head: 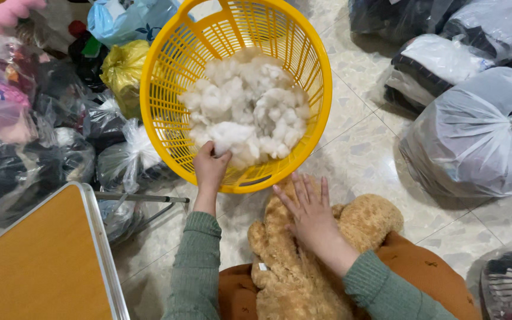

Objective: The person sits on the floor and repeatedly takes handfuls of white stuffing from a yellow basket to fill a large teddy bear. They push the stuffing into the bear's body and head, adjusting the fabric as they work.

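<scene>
White stuffing [247,106]: heaped in the yellow basket [167,89] at twelve o'clock.
Left hand [210,166]: fingers pinched on a tuft.
Right hand [307,208]: fingers spread flat on the tan plush toy [303,278], six o'clock.

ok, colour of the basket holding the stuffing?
Yellow basket, slatted plastic; clearest in the head view.

I've got one view only, head cam, so no overlap with a second view. It looks steeply down from above the wearer's lap onto the tiled floor [368,154]. Close range: both forearms enter from the bottom edge. The yellow basket [167,112] sits top centre, a folding table [42,261] corner at bottom left, and bags crowd both sides.
</scene>
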